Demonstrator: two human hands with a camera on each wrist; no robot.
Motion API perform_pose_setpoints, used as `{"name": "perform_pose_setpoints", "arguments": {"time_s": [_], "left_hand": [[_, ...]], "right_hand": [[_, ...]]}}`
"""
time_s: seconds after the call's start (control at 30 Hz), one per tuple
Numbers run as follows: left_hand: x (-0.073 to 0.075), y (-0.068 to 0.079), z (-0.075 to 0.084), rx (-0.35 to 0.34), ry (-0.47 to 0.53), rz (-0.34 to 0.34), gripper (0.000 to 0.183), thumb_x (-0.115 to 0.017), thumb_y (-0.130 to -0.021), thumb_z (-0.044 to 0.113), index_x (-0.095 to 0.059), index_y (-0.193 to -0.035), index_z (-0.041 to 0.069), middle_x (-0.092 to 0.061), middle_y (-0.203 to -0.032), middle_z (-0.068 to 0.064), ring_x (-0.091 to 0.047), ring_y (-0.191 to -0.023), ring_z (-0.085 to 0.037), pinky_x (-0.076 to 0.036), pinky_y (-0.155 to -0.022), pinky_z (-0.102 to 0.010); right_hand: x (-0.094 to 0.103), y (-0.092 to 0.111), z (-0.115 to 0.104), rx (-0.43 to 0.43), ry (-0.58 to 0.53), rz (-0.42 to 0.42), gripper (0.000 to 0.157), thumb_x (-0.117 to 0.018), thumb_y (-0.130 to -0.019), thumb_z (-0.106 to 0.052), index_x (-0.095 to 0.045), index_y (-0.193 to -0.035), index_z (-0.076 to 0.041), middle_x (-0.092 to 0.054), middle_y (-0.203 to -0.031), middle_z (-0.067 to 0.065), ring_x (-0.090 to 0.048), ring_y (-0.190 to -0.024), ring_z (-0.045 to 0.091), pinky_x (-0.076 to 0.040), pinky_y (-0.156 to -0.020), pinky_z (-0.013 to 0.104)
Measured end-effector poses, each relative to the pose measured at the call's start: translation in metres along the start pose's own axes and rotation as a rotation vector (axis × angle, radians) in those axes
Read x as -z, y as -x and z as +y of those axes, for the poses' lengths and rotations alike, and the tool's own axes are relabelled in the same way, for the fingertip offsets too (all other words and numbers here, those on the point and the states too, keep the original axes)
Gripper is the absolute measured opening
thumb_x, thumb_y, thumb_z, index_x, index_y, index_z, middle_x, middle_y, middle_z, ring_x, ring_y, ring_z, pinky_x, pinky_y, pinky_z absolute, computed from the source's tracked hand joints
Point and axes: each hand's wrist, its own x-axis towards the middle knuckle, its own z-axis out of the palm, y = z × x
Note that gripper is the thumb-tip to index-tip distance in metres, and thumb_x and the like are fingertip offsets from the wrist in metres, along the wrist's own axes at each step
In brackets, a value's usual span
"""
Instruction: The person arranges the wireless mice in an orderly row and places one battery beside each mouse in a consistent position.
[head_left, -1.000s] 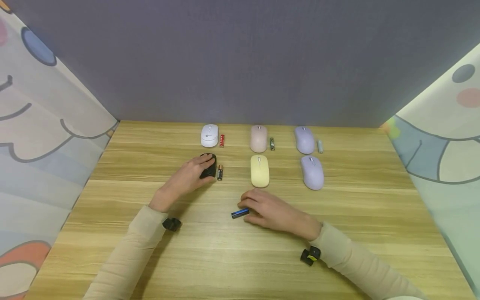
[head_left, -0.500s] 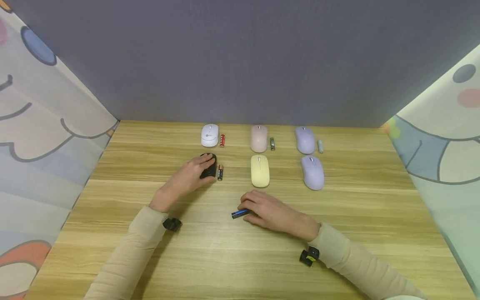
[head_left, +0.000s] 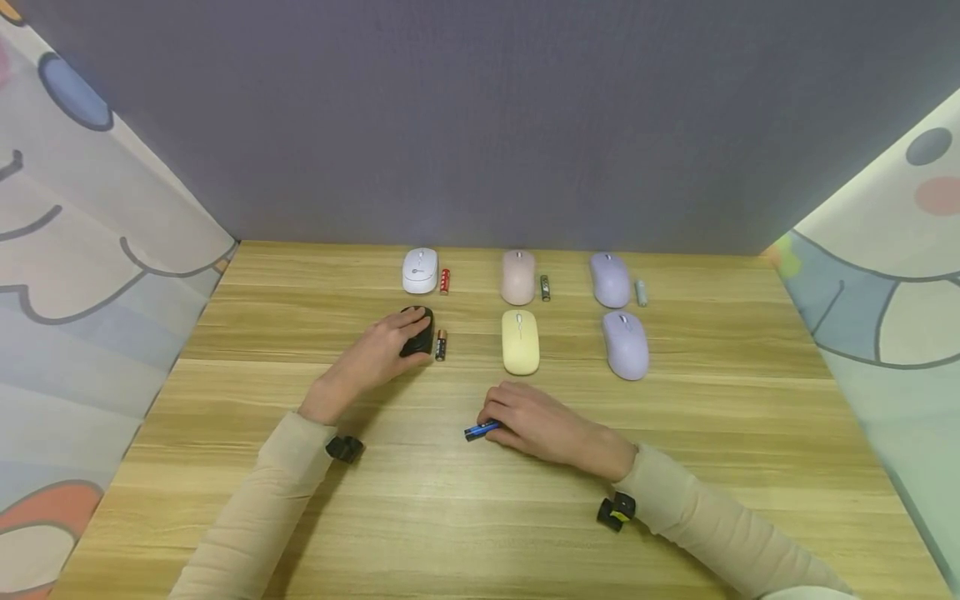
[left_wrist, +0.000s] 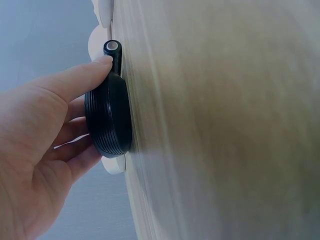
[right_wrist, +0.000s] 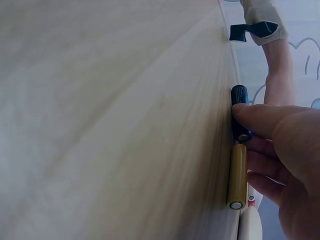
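My left hand (head_left: 375, 357) holds a black computer mouse (head_left: 421, 337) on the table, its fingers on top and along the far side. In the left wrist view a small battery (left_wrist: 113, 47) stands just beyond the thumb; from above, this black and copper battery (head_left: 441, 345) lies right of the mouse. With thumb and fingers my right hand (head_left: 538, 427) pinches a blue and black battery (head_left: 480, 430) low over the table, in front of the yellow mouse (head_left: 520, 342). A gold battery (right_wrist: 237, 177) lies beside those fingers, hidden from above by the hand.
A white mouse (head_left: 420, 271) with a red battery (head_left: 445, 282), a pink mouse (head_left: 518, 277) with a green battery (head_left: 545, 288), and a purple mouse (head_left: 610, 281) with a pale battery (head_left: 641, 292) form the back row. Another purple mouse (head_left: 626, 345) stands nearer. A grey wall (head_left: 495, 125) bounds the table behind.
My right hand has closed further round the blue battery, which has shifted and turned slightly. My left hand stays on the black mouse.
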Motion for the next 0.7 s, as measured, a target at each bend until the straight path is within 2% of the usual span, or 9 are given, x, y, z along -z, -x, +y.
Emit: {"name": "perform_pose_setpoints", "arguments": {"time_s": [0.27, 0.7], "left_hand": [[0.000, 0.000, 0.001, 0.010, 0.005, -0.008, 0.065, -0.080, -0.093, 0.028, -0.057, -0.140, -0.010, -0.050, -0.150, -0.030, -0.051, -0.138, -0.046, -0.048, -0.109, -0.055], [0.000, 0.000, 0.000, 0.015, -0.003, -0.016, 0.064, -0.079, -0.093, 0.027, -0.056, -0.141, -0.010, -0.049, -0.150, -0.030, -0.051, -0.137, -0.047, -0.047, -0.109, -0.056]], "right_hand": [[0.002, -0.001, -0.003, -0.026, 0.032, -0.029, 0.013, -0.068, -0.102, -0.024, -0.073, -0.109, -0.014, -0.064, -0.101, -0.006, -0.057, -0.094, 0.010, -0.053, -0.089, 0.028], [0.018, 0.002, 0.001, -0.106, -0.044, 0.107, 0.012, -0.072, -0.098, -0.014, -0.069, -0.109, -0.010, -0.067, -0.104, -0.003, -0.062, -0.099, 0.013, -0.056, -0.091, 0.031]]}}
